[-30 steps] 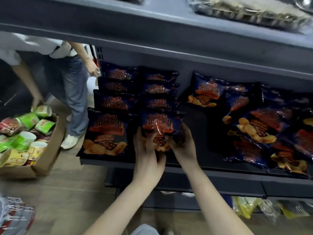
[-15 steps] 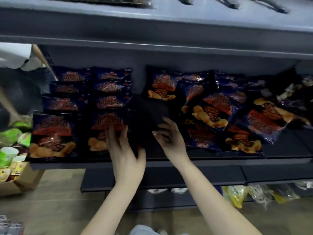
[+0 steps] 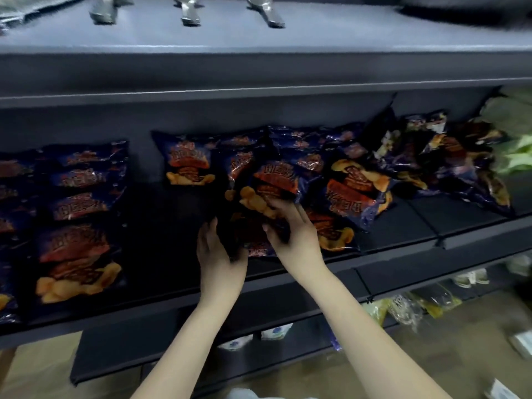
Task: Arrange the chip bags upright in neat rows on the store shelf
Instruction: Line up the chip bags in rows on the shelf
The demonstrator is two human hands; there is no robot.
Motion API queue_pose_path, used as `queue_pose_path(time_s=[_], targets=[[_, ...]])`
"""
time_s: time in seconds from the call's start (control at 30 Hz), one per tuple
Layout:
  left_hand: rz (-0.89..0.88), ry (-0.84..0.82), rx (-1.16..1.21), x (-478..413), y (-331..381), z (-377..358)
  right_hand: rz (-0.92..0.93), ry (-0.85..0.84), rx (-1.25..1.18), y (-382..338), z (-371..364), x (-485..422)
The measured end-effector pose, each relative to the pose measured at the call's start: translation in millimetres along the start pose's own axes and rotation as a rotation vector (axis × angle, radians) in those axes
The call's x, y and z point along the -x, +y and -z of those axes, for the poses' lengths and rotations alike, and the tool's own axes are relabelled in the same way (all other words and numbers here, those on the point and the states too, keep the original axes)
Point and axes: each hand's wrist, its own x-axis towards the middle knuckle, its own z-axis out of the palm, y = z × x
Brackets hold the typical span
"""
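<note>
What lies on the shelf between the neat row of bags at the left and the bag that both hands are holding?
Mostly bare dark shelf; only one upright bag stands at its back, between the neat row and the held bag. The head view shows this.

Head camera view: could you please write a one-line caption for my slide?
Both hands, left hand and right hand, grasp a dark blue chip bag from the jumbled pile on the dark shelf.

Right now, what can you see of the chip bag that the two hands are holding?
The chip bag is dark blue, glossy like foil, with a red-orange label and pictured golden chips. It tilts, lifted over the loose pile at the middle of the shelf. The right hand grips its lower part; the left hand touches its lower left edge.
</note>
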Motion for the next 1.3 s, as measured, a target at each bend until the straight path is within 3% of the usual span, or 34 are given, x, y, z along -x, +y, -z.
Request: queue_pose_path(time_s=[0.13, 0.4, 0.9, 1.13, 1.3], targets=[[0.113, -0.120, 0.067, -11, 1, -9, 0.037, -0.143, 0.175, 24, 4, 10], [0.306, -0.111, 0.109, -27, 2, -6, 0.090, -0.218, 0.285, 39, -1, 18], [0.277, -0.299, 0.468, -27, 8, 26, 0.053, -0.284, 0.280, 22, -12, 15], [0.275, -0.140, 0.391, -30, -5, 79, 0.150, -0.101, 0.290, -5, -34, 6], [0.227, -0.063, 0.290, -38, -12, 138, 0.028, -0.243, 0.045, -25, -49, 2]])
